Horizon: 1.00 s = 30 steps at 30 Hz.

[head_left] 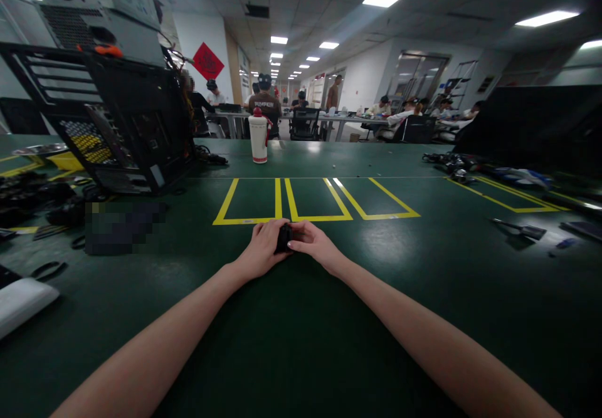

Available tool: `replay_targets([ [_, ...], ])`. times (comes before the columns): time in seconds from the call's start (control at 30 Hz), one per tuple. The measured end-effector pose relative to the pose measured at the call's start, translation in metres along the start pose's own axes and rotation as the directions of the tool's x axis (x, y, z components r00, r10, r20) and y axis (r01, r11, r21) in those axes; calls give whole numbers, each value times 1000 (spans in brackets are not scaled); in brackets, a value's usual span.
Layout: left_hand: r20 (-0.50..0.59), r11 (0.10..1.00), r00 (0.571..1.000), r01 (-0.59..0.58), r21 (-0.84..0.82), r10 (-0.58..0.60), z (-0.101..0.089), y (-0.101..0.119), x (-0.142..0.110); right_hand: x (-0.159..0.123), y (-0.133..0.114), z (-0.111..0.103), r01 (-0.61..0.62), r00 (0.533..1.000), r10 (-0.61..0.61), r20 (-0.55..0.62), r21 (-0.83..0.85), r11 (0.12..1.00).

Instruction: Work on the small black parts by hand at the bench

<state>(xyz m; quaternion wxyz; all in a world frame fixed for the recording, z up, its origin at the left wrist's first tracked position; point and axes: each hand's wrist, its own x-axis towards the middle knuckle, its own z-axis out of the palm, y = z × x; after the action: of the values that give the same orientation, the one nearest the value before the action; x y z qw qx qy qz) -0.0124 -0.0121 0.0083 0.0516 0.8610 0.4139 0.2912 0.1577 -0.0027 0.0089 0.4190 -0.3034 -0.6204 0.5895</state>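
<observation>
Holding both bare forearms (pixel 169 343) out over a green table (pixel 301 343). Facing a PC case (pixel 136 123) well beyond and left of the hands. Facing, just beyond them, yellow frames (pixel 320 219) taped on the table. Facing also a white bottle (pixel 259 139), upright, farther out. Holding the left hand (pixel 261 249) and right hand (pixel 316 242) close together. Having a slim tool (pixel 524 229) lying well to the right. Clamping both on a small black part (pixel 283 238) between them: wrapping its left side with the left, pinching its right side with the other. Hiding its underside, leaving contact with the table unclear.
</observation>
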Motion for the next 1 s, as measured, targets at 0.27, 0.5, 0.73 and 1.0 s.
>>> replay_targets([
  [0.27, -4, 1000, 1000, -6, 12, 6, 0, 0, 0, -2, -3, 1, 39, 999, -40, -26, -35, 999],
  [0.5, -15, 1000, 1000, -17, 6, 17, 1, 0, 0, 0, -1, 0, -22, 1000, 22, -21, -20, 1000],
  [0.73, -8, 1000, 1000, -12, 9, 12, 0, 0, 0, -2, 0, 1, 43, 999, -43, 1, 1, 999],
  [1.0, 5, 1000, 1000, -3, 6, 3, -1, 1, 0, 1, 2, -3, -16, 1000, 16, -15, -28, 999],
])
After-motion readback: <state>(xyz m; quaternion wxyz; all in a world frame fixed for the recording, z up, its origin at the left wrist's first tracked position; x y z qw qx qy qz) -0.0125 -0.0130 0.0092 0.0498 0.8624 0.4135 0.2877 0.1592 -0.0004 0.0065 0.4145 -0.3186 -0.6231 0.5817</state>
